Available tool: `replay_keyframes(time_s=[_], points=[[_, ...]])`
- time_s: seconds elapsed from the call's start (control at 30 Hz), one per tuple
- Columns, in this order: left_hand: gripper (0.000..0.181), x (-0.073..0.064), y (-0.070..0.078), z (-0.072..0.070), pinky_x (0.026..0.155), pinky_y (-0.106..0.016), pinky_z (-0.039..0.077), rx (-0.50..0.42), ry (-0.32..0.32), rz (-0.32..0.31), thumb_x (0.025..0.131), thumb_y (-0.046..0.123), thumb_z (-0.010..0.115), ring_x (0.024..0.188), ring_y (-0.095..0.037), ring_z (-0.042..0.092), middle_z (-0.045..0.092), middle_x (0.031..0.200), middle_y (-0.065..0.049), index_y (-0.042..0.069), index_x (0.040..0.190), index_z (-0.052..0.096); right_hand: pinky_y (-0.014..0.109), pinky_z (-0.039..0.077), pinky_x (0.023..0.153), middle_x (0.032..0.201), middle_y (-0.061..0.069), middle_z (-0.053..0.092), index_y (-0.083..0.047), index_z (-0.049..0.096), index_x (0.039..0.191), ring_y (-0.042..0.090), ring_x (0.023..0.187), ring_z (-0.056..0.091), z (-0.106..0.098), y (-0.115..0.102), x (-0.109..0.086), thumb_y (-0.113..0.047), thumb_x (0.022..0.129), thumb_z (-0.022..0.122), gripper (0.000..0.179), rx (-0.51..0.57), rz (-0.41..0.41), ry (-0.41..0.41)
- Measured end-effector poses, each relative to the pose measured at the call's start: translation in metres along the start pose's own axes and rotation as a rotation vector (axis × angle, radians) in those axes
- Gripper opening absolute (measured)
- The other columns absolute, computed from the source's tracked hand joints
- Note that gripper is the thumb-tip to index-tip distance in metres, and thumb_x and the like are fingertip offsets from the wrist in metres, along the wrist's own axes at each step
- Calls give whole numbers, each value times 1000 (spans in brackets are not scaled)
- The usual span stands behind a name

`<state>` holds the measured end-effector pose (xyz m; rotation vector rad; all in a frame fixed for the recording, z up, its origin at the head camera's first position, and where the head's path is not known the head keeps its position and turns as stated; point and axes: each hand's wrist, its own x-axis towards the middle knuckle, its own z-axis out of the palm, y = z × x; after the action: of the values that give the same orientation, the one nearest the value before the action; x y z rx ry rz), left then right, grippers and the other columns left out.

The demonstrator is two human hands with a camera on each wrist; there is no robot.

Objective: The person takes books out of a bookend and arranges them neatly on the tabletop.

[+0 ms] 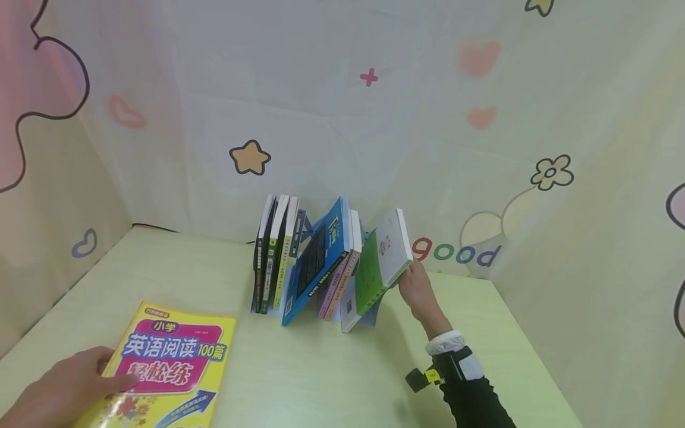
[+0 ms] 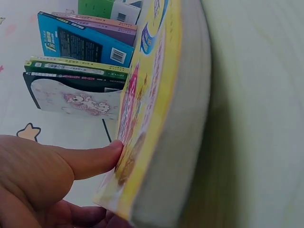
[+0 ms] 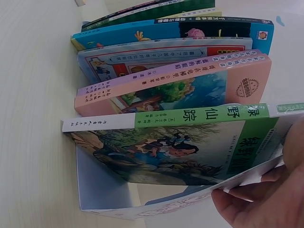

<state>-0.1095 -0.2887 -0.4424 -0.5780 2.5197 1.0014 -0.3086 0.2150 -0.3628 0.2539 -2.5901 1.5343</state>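
Note:
My left hand (image 1: 69,383) grips a thick yellow exercise book (image 1: 176,351) with a pink title panel, its thumb lying on the cover. In the left wrist view, the book's page edges face the camera. At the far end of the table stands a row of books in a white bookend (image 3: 102,183). My right hand (image 1: 420,291) holds the right end panel of this bookend, with curled fingers on its outer side; the thumb is mostly hidden. Beside that hand, a green and white storybook (image 1: 382,255) leans to the right against the panel.
Left of the storybook lean pink and purple books (image 1: 342,270) and a blue book (image 1: 321,255). Several thin books (image 1: 275,255) stand upright at the row's left end. A patterned cloth backdrop (image 1: 321,119) rises behind the pale table (image 1: 299,380).

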Motion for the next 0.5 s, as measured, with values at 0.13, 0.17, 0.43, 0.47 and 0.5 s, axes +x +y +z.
replay_keyframes(time_s=[0.13, 0.17, 0.43, 0.47, 0.5], points=[[95, -3, 3, -3, 66, -35, 57, 77, 11, -3, 87, 51, 79, 74, -21, 63, 65, 94, -12, -21, 134, 39, 48, 43, 97, 132, 25, 61, 2, 51, 145, 34, 116, 55, 0, -1, 0, -28, 115, 26, 49, -3, 1, 2], [96, -2, 3, -4, 66, -37, 57, 93, 12, -3, 86, 52, 79, 75, -21, 63, 65, 94, -12, -21, 134, 39, 49, 43, 97, 132, 25, 61, 2, 51, 145, 34, 117, 55, 0, -1, 0, -28, 115, 26, 49, -2, -2, 4], [94, -2, 2, -6, 64, -34, 58, 122, 12, 1, 85, 47, 81, 74, -23, 61, 63, 91, -13, -22, 131, 38, 47, 44, 94, 131, 24, 62, 2, 53, 143, 33, 115, 56, 1, -1, -1, -27, 115, 27, 48, -1, -13, 11], [93, -2, 1, -6, 64, -33, 58, 119, 12, 1, 85, 46, 81, 74, -23, 62, 62, 90, -13, -21, 131, 38, 46, 44, 94, 132, 24, 62, 2, 52, 144, 33, 115, 55, 1, 0, -1, -27, 115, 27, 48, 1, -12, 10], [91, -2, 1, -6, 64, -33, 58, 122, 10, 3, 86, 46, 80, 73, -23, 61, 63, 90, -13, -21, 131, 38, 46, 44, 95, 132, 24, 61, 1, 52, 144, 33, 115, 55, 1, 1, -1, -27, 115, 27, 48, 1, -9, 10]])
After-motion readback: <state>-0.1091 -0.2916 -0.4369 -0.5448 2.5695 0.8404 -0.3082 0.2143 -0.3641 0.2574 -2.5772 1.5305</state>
